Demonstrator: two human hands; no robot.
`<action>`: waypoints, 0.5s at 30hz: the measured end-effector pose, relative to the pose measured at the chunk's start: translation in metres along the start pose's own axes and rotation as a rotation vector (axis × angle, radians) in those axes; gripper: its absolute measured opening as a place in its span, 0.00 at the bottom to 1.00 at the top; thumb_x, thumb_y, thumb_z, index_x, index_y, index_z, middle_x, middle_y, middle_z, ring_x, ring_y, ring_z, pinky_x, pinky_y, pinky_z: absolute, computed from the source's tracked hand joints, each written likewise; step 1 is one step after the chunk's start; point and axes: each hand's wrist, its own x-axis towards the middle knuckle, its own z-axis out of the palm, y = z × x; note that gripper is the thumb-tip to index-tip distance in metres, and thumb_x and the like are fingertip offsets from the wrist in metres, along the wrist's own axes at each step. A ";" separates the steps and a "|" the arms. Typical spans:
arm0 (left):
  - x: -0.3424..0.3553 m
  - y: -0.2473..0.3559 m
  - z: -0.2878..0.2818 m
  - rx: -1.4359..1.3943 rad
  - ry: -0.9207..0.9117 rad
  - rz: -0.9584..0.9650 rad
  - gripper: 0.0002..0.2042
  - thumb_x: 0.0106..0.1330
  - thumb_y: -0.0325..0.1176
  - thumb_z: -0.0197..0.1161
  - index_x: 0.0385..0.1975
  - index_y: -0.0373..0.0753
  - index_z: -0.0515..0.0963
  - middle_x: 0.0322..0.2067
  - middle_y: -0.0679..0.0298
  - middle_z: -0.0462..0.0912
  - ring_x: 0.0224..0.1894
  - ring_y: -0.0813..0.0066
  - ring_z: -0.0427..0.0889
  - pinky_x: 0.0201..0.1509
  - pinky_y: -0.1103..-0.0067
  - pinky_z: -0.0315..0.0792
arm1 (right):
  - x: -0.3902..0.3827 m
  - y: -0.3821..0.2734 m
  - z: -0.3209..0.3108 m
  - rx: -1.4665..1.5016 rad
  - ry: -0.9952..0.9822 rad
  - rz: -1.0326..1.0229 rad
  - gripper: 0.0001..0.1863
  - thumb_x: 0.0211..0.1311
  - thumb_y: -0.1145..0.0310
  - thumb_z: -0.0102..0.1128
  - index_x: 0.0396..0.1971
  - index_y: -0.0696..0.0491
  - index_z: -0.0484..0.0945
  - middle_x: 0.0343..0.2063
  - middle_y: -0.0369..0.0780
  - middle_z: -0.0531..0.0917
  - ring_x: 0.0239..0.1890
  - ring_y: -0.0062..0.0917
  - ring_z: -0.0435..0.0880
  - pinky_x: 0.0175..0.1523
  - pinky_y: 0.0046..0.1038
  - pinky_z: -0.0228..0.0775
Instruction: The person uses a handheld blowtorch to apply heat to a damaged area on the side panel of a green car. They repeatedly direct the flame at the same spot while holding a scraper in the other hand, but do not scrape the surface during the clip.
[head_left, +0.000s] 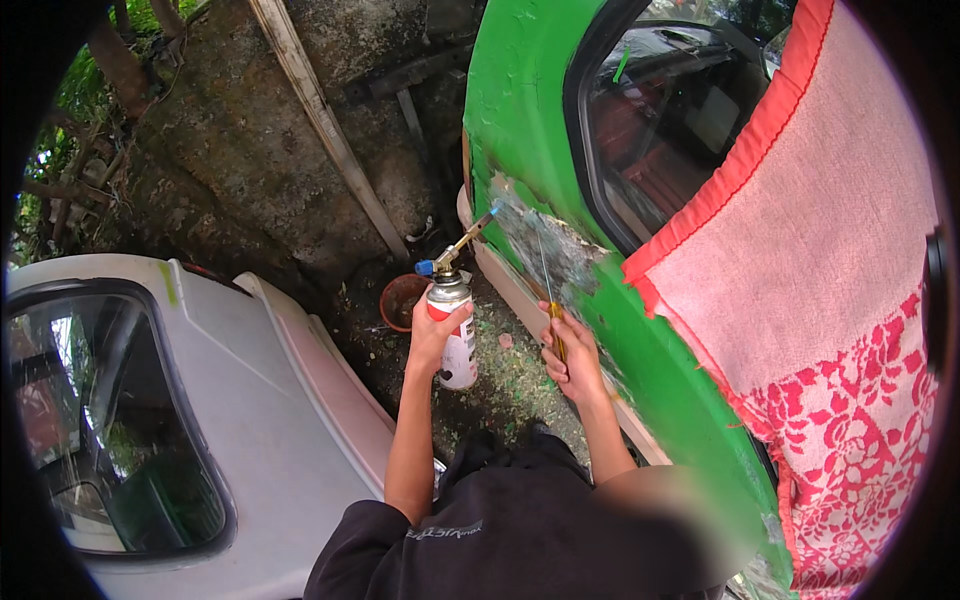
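Torch [457,350]: gripped upright in the closed left hand [428,332], mid-frame; its nozzle is aimed at the patch, a blue glow seen at the tip.
Tool [558,330]: held by its yellow handle in the closed right hand [575,352]; its shaft is pointed up the frame, contact not discernible.
Patch [550,252]: seen on the green car [655,370], upper centre; paint is roughened, partly bared.
Paint work: heating for scraping seems to be in hand.
Next stroke: the tip probably needs to be worked under softened paint, flame held aside.
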 end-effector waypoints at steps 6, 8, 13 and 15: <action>-0.007 -0.006 -0.008 0.095 0.033 0.091 0.23 0.58 0.29 0.77 0.50 0.38 0.72 0.40 0.66 0.82 0.39 0.80 0.80 0.45 0.77 0.75 | -0.004 0.006 0.001 -0.150 0.018 0.037 0.10 0.80 0.64 0.47 0.48 0.54 0.71 0.25 0.30 0.69 0.11 0.10 0.61 0.13 0.17 0.50; -0.015 -0.012 -0.012 0.208 0.019 0.095 0.27 0.57 0.29 0.77 0.54 0.37 0.69 0.41 0.65 0.81 0.40 0.77 0.80 0.47 0.75 0.76 | -0.001 0.012 0.001 -0.198 -0.007 0.031 0.08 0.78 0.63 0.50 0.44 0.53 0.69 0.24 0.30 0.69 0.11 0.10 0.61 0.14 0.17 0.51; -0.037 -0.036 -0.023 0.609 0.132 0.270 0.36 0.50 0.30 0.79 0.58 0.34 0.66 0.46 0.54 0.79 0.49 0.58 0.81 0.56 0.67 0.74 | 0.015 0.033 0.014 -0.252 -0.085 -0.063 0.10 0.74 0.64 0.60 0.41 0.50 0.68 0.23 0.31 0.71 0.12 0.10 0.62 0.16 0.18 0.53; -0.044 -0.036 -0.020 0.839 0.238 0.363 0.37 0.48 0.30 0.79 0.58 0.34 0.66 0.48 0.51 0.77 0.51 0.53 0.80 0.56 0.66 0.74 | 0.019 0.036 0.026 -0.279 -0.092 -0.010 0.10 0.73 0.64 0.62 0.41 0.50 0.69 0.20 0.29 0.70 0.12 0.09 0.62 0.16 0.18 0.51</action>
